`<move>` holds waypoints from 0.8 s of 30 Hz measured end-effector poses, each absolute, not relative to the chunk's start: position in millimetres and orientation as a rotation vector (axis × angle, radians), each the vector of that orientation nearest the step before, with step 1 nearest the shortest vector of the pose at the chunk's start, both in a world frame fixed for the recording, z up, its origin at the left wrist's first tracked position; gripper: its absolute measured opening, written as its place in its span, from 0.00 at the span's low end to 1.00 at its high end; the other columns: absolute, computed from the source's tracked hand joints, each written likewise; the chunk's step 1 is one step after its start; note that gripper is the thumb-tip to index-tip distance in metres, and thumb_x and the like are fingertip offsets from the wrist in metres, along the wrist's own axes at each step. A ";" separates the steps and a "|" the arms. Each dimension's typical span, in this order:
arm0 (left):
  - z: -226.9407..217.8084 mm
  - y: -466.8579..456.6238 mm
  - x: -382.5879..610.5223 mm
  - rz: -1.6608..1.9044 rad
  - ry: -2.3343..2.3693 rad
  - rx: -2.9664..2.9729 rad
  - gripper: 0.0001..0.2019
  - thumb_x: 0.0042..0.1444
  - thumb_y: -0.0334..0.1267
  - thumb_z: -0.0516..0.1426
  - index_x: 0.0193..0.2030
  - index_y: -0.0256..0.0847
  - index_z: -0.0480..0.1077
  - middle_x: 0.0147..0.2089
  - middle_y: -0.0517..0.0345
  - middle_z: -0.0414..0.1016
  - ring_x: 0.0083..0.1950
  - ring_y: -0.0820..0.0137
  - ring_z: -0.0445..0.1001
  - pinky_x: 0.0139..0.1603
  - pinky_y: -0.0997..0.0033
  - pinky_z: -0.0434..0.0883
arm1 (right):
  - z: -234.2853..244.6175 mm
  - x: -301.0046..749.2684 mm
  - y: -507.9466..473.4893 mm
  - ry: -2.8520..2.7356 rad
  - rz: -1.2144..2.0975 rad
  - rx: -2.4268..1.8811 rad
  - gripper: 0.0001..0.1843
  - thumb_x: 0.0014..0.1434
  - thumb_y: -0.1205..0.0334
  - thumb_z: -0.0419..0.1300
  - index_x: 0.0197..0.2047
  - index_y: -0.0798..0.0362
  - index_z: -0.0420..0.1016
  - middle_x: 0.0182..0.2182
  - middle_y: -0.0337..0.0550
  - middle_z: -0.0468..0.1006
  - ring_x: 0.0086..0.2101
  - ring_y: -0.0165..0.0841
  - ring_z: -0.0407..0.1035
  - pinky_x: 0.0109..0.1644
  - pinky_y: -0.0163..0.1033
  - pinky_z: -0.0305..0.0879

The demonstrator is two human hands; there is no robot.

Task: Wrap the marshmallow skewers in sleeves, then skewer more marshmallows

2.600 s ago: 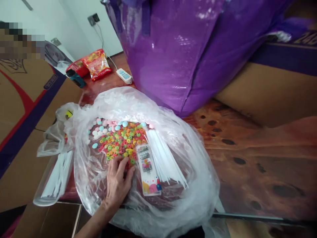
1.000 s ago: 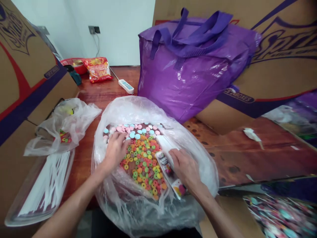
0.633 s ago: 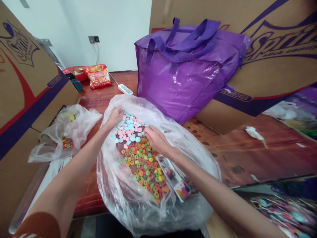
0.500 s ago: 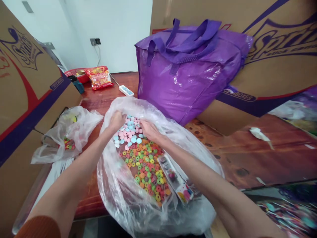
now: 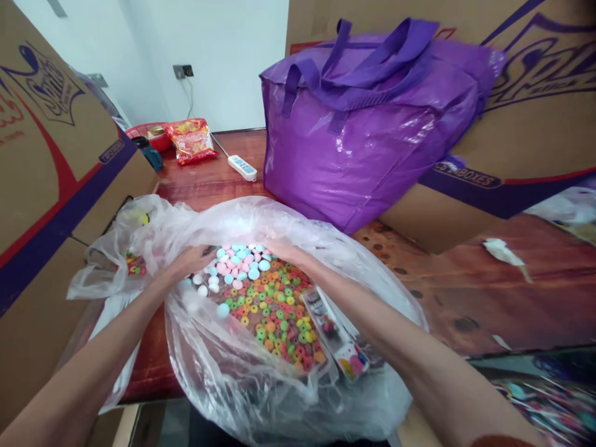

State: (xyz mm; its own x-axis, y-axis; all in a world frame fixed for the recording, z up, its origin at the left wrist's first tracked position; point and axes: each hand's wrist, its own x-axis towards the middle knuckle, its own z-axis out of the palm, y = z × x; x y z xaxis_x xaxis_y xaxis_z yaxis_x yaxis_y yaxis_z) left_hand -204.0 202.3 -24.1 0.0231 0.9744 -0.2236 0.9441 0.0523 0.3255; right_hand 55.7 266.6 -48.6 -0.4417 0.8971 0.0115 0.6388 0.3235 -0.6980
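Observation:
A large clear plastic bag lies spread open in front of me. Inside are pink, blue and white round sweets at the far end and many-coloured ring-shaped sweets nearer me. My left hand reaches into the bag at the left of the round sweets, fingers apart and partly hidden by plastic. On their right side, my right hand lies against them, fingers stretched out, tips partly covered. A narrow printed packet rests along the right of the rings, under my right forearm.
A purple carrier bag stands behind, before a big cardboard box. Another carton walls the left. A smaller plastic bag lies beside it. Farther back are a red snack packet and a white extension socket.
My left hand has moved left and nearer me, and the round sweets are spread farther left. My right hand has shifted slightly nearer. The bag's far-left edge now reaches over the smaller bag.

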 end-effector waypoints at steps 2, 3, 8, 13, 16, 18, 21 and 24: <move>-25.8 184.2 -205.9 0.055 1.973 1.885 0.22 0.62 0.51 0.48 0.51 0.44 0.76 0.48 0.51 0.82 0.52 0.55 0.78 0.51 0.64 0.71 | -49.6 57.7 246.7 -2.295 0.892 -1.338 0.14 0.70 0.61 0.52 0.46 0.53 0.79 0.45 0.44 0.82 0.47 0.38 0.74 0.54 0.42 0.68; -26.6 175.4 -205.0 0.033 1.987 1.870 0.21 0.62 0.51 0.49 0.50 0.44 0.77 0.47 0.52 0.83 0.51 0.55 0.78 0.51 0.64 0.71 | -49.1 57.5 236.0 -2.343 0.882 -1.327 0.15 0.70 0.63 0.51 0.46 0.53 0.79 0.45 0.44 0.82 0.47 0.38 0.74 0.54 0.41 0.67; -27.0 136.7 -186.5 -0.032 2.057 1.873 0.18 0.63 0.41 0.47 0.43 0.41 0.77 0.40 0.46 0.82 0.45 0.55 0.80 0.48 0.61 0.72 | -29.6 53.4 188.5 -2.490 0.774 -1.326 0.12 0.65 0.67 0.52 0.39 0.54 0.78 0.35 0.48 0.81 0.39 0.41 0.74 0.48 0.42 0.65; -27.6 103.8 -165.0 0.232 1.995 2.141 0.25 0.57 0.24 0.44 0.59 0.37 0.69 0.56 0.41 0.74 0.59 0.57 0.72 0.61 0.56 0.68 | 3.0 83.4 149.9 -2.479 0.473 -1.254 0.14 0.68 0.67 0.48 0.38 0.54 0.75 0.36 0.48 0.78 0.41 0.40 0.69 0.51 0.43 0.61; -27.3 84.9 -144.8 0.584 1.895 2.343 0.29 0.54 0.20 0.44 0.64 0.34 0.63 0.64 0.38 0.66 0.69 0.54 0.62 0.66 0.49 0.65 | 6.5 118.2 112.4 -2.358 0.308 -1.257 0.15 0.70 0.66 0.45 0.38 0.52 0.72 0.39 0.46 0.75 0.39 0.37 0.67 0.46 0.41 0.62; -22.6 69.2 -125.0 0.712 1.887 2.367 0.26 0.59 0.23 0.46 0.64 0.36 0.63 0.66 0.38 0.62 0.70 0.52 0.59 0.65 0.46 0.65 | 1.9 140.8 83.0 -2.361 0.458 -1.273 0.15 0.71 0.65 0.45 0.38 0.51 0.70 0.34 0.43 0.74 0.33 0.34 0.67 0.39 0.38 0.62; -11.2 37.7 -93.7 0.731 1.748 2.447 0.16 0.66 0.35 0.50 0.59 0.43 0.67 0.63 0.43 0.64 0.62 0.55 0.67 0.57 0.52 0.73 | -5.8 168.8 44.4 -2.476 0.653 -1.205 0.08 0.70 0.64 0.51 0.40 0.51 0.70 0.34 0.40 0.74 0.33 0.33 0.69 0.36 0.36 0.63; -7.7 2.1 -76.2 0.595 1.469 2.614 0.13 0.64 0.44 0.56 0.53 0.44 0.69 0.50 0.50 0.72 0.52 0.59 0.72 0.46 0.60 0.77 | -11.1 189.9 22.2 -2.598 0.642 -1.093 0.08 0.66 0.58 0.60 0.47 0.50 0.72 0.42 0.44 0.76 0.41 0.36 0.72 0.42 0.38 0.66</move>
State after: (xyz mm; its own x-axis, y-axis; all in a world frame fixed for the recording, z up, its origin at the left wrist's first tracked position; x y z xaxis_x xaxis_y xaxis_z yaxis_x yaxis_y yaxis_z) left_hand -76.2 2.1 -7.7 0.4634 0.8368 0.2917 0.8037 -0.5355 0.2594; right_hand 189.9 22.2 -11.1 -0.6870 0.7243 0.0576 0.6140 0.6211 -0.4870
